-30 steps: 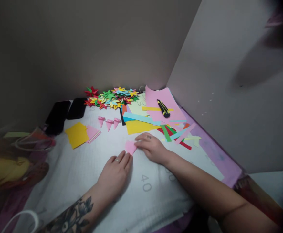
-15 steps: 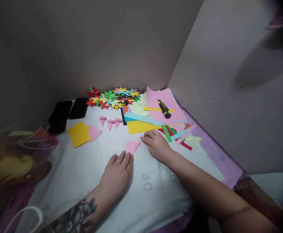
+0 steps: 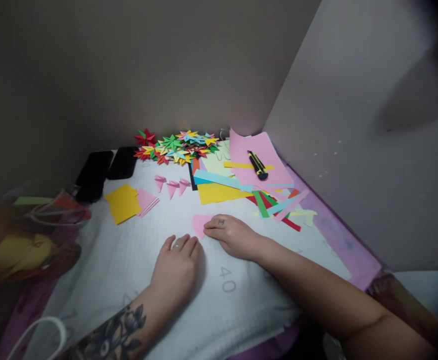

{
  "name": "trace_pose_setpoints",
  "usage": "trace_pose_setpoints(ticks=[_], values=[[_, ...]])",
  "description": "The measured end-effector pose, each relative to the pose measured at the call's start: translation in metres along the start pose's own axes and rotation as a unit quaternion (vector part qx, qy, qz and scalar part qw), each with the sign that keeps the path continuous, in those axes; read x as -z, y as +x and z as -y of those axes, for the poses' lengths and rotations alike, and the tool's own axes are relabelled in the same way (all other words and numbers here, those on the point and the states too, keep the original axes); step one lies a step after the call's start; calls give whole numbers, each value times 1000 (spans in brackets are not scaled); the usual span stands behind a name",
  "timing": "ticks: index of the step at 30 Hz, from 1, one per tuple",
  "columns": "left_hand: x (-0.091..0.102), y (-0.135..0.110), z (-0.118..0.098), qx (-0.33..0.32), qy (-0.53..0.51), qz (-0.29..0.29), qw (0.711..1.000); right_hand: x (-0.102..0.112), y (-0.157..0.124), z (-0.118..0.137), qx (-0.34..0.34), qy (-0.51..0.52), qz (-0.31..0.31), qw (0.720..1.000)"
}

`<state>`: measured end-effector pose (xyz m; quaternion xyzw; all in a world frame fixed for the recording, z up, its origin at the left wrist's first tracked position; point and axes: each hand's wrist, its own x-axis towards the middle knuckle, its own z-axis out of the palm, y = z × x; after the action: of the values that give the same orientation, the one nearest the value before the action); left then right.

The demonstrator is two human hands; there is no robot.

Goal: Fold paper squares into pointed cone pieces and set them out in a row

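Note:
A small folded piece of pink paper (image 3: 199, 224) lies flat on the white sheet in front of me. My right hand (image 3: 234, 237) covers its right part, with fingers closed together on it; the thumb is mostly hidden. Just below and to the left of the paper, my left hand (image 3: 177, 262) rests on the sheet, fingers loosely extended and holding nothing. Farther back stand three small folded pink paper pieces (image 3: 172, 189). To the left are a yellow paper square stack (image 3: 123, 204) and pink paper squares (image 3: 146, 201), partly overlapping.
A heap of colourful paper stars (image 3: 176, 147) lies against the wall. A black and yellow utility knife (image 3: 258, 166) sits on pink paper sheets (image 3: 277, 172). Coloured paper strips (image 3: 279, 207) are scattered at right. Two dark phone-like objects (image 3: 122, 163) lie at back left.
My right hand has moved left and down onto the right side of the pink paper. My left hand has drawn slightly left, away from the paper's lower edge.

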<state>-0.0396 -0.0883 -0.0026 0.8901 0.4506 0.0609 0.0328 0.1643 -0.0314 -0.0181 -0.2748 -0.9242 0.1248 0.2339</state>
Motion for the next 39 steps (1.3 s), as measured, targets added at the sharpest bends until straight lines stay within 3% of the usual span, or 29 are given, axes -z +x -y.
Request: trace_pose_setpoints(ticks=[3,6,10,12,15,18,22,25,28,30,36,39], values=[[-2,4,15,81,-152,-73,982,-4,-3,-1,5,3,-14,1000],[-3,10,26,188,-354,-125,908,-10,-4,-4,19,0,-24,1000],[2,14,27,309,-531,-110,781,-14,-2,-15,77,2,-26,997],[6,14,25,334,-563,-102,749,-12,1,-22,115,6,-22,993],[8,15,24,341,-588,-79,730,-9,4,-29,146,17,-21,989],[4,16,27,303,-574,-46,759,-7,5,-32,147,24,-13,989],[-3,21,36,167,-432,-77,883,-5,6,-34,142,31,12,989],[-5,26,46,71,-329,-70,939,-3,8,-37,144,35,27,989],[-3,31,57,-16,-286,-55,956,-1,8,-42,157,30,40,986],[1,35,63,-40,-276,-43,959,0,8,-43,171,21,42,984],[15,62,79,-100,-284,66,951,6,9,-40,183,-3,49,982],[17,73,80,-114,-278,74,951,9,11,-35,189,1,59,980]])
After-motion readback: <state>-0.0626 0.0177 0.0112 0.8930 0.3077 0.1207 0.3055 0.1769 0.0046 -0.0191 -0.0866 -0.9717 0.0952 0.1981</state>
